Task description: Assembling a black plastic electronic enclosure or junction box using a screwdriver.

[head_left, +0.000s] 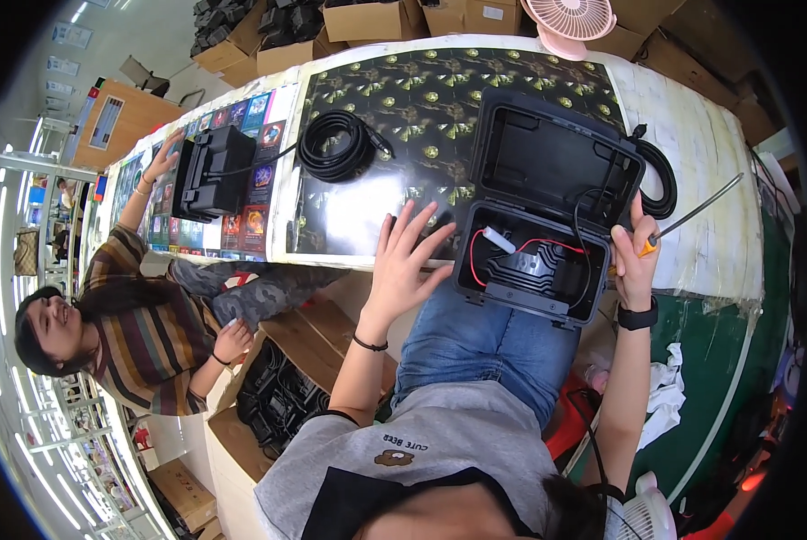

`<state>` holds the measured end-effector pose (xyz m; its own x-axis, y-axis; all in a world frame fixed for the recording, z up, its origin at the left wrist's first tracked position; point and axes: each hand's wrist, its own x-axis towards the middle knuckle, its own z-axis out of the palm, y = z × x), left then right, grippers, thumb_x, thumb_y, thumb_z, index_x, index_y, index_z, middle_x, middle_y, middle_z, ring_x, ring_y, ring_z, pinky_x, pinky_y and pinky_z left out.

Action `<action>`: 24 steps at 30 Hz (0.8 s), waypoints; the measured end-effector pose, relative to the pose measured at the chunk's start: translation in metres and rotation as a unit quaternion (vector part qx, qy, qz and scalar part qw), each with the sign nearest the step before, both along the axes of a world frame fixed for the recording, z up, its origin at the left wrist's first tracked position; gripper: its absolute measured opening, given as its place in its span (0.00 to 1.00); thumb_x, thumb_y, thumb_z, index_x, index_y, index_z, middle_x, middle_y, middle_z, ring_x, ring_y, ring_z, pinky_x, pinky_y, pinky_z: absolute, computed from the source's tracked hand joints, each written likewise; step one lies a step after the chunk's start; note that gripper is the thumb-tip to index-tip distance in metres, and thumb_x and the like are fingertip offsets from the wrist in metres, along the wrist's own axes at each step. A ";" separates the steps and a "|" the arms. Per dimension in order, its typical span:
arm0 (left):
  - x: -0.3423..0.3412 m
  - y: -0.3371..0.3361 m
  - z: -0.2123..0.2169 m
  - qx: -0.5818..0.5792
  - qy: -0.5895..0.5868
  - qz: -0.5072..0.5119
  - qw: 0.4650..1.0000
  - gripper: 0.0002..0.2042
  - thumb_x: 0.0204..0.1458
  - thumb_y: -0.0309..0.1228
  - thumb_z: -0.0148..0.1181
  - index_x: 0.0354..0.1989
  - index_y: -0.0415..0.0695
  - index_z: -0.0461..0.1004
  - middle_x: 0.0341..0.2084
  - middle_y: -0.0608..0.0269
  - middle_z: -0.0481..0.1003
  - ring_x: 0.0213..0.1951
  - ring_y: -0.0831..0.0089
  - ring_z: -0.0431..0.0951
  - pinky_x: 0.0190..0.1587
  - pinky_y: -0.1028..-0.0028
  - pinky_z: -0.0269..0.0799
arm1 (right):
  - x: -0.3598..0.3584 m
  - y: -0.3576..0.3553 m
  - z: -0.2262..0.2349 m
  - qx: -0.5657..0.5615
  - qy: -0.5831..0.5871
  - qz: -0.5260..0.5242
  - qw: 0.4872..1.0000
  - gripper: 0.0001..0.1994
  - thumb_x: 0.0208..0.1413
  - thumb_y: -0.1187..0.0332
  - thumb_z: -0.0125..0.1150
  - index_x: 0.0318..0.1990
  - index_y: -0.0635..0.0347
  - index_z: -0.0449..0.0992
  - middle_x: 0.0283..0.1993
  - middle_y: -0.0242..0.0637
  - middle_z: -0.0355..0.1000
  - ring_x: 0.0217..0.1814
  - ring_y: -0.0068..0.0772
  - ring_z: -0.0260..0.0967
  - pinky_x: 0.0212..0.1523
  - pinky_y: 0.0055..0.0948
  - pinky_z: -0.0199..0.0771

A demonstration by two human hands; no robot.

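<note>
"What's in front of you?"

"My worktop (714,247), with a dark patterned mat (412,94). The black box (522,303) stands at the near edge and juts out over my lap (484,337), probably so I can look straight down into it. Its lid (561,148) leans back, away from me."

"Room around it?"

"More on the left: the mat stretches between the box and a cable coil (336,169). On the right it's tighter, with a second coil (668,184) just beside the lid."

"How are you holding things?"

"My left hand (412,265) is spread, fingers apart, gripping nothing, near the box's left wall; I can't tell if it's touching. My right hand (636,259) is closed around a screwdriver (700,206) whose shaft points out to the right, which likely keeps its tip off the insides."

"And the small bits?"

"A white connector (499,239) and thin red wires (473,261), inside the walls."
</note>
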<state>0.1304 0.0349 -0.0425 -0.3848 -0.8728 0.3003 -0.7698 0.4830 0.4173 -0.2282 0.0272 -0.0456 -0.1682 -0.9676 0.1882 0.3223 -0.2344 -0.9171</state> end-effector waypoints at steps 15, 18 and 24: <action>-0.020 0.003 0.042 0.063 0.464 -0.018 0.884 0.21 0.48 0.38 0.68 0.50 0.43 0.78 0.53 0.57 0.74 0.62 0.51 0.67 0.64 0.55 0.59 | 0.007 -0.001 0.009 -0.013 0.005 0.006 1.000 0.20 0.57 0.83 0.57 0.24 0.50 0.53 0.71 0.56 0.55 0.12 0.05 0.54 0.14 0.09 0.54; -0.014 0.009 0.047 -0.076 0.240 -0.135 0.958 0.18 0.47 0.41 0.69 0.45 0.47 0.81 0.45 0.63 0.79 0.60 0.54 0.70 0.64 0.53 0.57 | 0.003 -0.002 0.006 -0.005 0.003 0.011 1.000 0.20 0.57 0.83 0.57 0.24 0.50 0.52 0.71 0.54 0.56 0.12 0.05 0.54 0.14 0.09 0.54; -0.039 0.022 0.051 -0.132 0.072 -0.140 0.979 0.20 0.40 0.48 0.69 0.42 0.56 0.82 0.41 0.76 0.78 0.59 0.61 0.70 0.66 0.50 0.50 | 0.005 -0.001 0.008 -0.001 0.011 0.010 1.000 0.20 0.57 0.82 0.57 0.24 0.50 0.52 0.71 0.53 0.56 0.12 0.05 0.54 0.14 0.09 0.55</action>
<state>0.0915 0.0573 0.0085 -0.5350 -0.6232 0.5704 -0.5332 0.7728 0.3442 -0.2235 0.0258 -0.0376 -0.1455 -0.9702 0.1938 0.3066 -0.2305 -0.9235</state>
